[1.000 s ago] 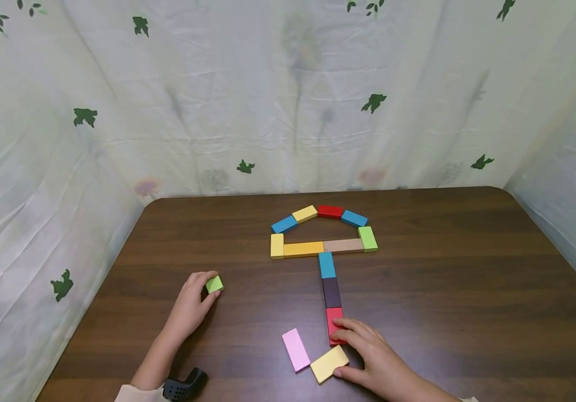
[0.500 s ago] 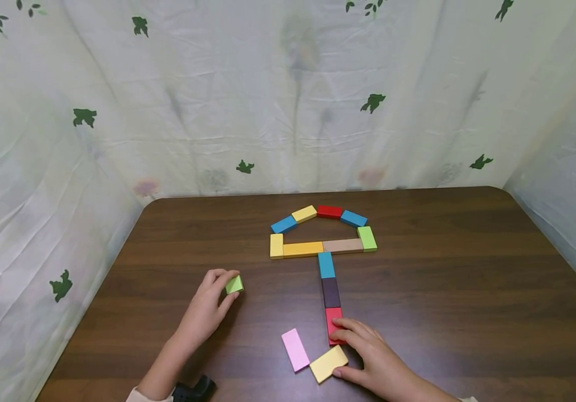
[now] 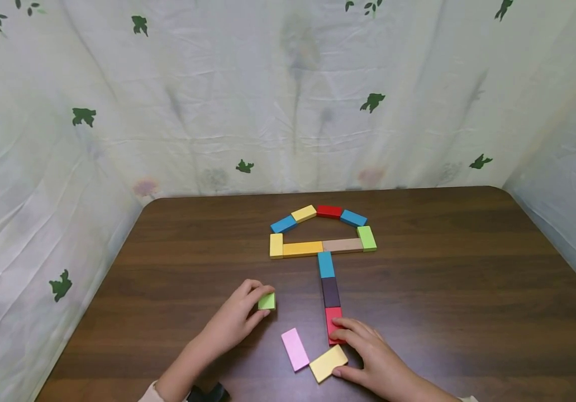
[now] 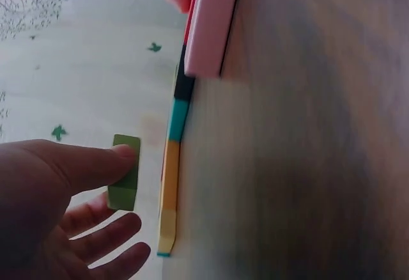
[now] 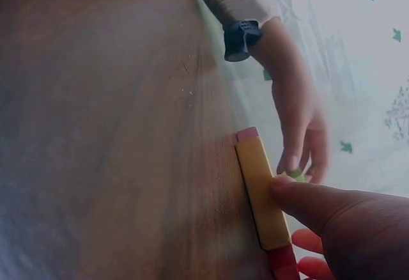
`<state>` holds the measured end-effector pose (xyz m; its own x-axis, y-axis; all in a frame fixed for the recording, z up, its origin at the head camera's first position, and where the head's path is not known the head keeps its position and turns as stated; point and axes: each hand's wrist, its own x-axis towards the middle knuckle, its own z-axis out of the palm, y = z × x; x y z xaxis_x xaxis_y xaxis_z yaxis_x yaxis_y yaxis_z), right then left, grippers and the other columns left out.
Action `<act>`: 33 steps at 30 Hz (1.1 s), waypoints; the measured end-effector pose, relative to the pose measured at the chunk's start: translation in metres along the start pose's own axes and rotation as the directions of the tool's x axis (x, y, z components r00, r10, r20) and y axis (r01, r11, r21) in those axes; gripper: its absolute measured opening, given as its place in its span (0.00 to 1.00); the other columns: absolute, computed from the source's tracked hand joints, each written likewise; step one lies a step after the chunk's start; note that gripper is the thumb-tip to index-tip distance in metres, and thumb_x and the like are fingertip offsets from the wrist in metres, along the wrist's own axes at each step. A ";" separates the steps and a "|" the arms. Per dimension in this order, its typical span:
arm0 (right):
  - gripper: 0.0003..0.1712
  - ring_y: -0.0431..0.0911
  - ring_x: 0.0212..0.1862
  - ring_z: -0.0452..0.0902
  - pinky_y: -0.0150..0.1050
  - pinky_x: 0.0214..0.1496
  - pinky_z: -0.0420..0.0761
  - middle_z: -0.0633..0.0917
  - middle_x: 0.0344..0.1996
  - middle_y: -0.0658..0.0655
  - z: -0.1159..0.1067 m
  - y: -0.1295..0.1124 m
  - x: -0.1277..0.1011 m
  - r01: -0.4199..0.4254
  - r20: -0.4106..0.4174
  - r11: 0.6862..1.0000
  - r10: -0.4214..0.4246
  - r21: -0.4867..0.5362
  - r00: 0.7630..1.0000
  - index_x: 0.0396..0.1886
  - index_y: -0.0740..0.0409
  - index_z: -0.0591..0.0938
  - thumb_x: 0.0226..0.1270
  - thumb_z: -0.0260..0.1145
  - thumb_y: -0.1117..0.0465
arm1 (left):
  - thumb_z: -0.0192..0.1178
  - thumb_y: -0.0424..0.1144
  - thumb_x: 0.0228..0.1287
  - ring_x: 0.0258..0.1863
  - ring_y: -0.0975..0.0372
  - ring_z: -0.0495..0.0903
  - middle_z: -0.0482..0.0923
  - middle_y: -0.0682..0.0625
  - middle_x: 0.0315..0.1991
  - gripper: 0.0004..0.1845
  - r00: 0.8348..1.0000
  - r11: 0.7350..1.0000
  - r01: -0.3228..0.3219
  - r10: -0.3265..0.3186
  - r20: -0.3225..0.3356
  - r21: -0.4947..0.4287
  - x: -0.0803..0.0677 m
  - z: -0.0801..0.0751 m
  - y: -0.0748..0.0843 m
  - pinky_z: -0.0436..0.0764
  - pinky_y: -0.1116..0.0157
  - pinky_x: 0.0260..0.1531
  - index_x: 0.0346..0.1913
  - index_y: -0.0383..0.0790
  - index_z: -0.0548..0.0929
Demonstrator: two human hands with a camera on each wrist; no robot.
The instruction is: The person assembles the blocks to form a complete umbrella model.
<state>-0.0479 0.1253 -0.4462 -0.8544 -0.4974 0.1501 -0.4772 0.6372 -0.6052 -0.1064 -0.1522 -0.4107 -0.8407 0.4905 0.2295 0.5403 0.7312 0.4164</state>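
Since the earlier frames you slid your left hand rightward with the small green block, from the left part of the table to a spot close to the block column; your right hand did not shift. Your left hand pinched the green block between thumb and fingertips, block at the tips, just above the tabletop or on it, cannot tell which. In the left wrist view the green block showed clamped under your thumb, other fingers loosely spread below. The green block sat left of the dark purple block and red block of the column, near but apart, and just up-left of the pink block. Your right hand lay flat-ish, fingers relaxed, fingertips touching the lower red block, thumb against the yellow block. The right wrist view showed the thumb pressing that yellow block on its edge, no grip. Pink and yellow blocks lay tilted, corners nearly meeting, between your two hands. The column ran up through the blue block to the house-like outline of blocks farther back, well apart from both hands.
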 end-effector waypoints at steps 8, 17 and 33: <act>0.28 0.39 0.55 0.55 0.49 0.50 0.59 0.63 0.53 0.42 0.000 0.000 0.000 0.000 0.002 1.000 0.000 0.003 1.000 0.45 0.42 0.72 0.42 0.61 0.40 | 0.56 0.41 0.51 0.39 0.66 0.64 0.64 0.55 0.40 0.17 0.990 0.998 -0.061 0.057 0.127 0.031 0.002 0.013 0.005 0.69 0.68 0.37 0.47 0.47 0.72; 0.27 0.39 0.55 0.55 0.49 0.50 0.59 0.63 0.53 0.42 0.001 0.001 0.000 0.004 -0.002 1.000 -0.004 0.002 1.000 0.45 0.41 0.72 0.42 0.61 0.40 | 0.57 0.43 0.51 0.40 0.66 0.65 0.64 0.55 0.41 0.18 0.983 0.999 -0.049 0.048 0.179 0.003 0.001 0.017 0.001 0.68 0.67 0.39 0.47 0.47 0.71; 0.28 0.39 0.55 0.55 0.48 0.50 0.59 0.63 0.54 0.42 0.001 0.001 0.000 0.018 -0.011 1.000 -0.018 -0.004 1.000 0.46 0.43 0.72 0.42 0.61 0.40 | 0.51 0.45 0.55 0.40 0.67 0.65 0.67 0.59 0.39 0.14 0.976 0.995 0.003 0.018 0.215 -0.097 0.004 0.016 -0.007 0.67 0.66 0.40 0.45 0.48 0.73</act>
<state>-0.0485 0.1255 -0.4476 -0.8481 -0.5019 0.1697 -0.4931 0.6306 -0.5994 -0.1128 -0.1476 -0.4268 -0.8031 0.5944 0.0426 0.5320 0.6829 0.5007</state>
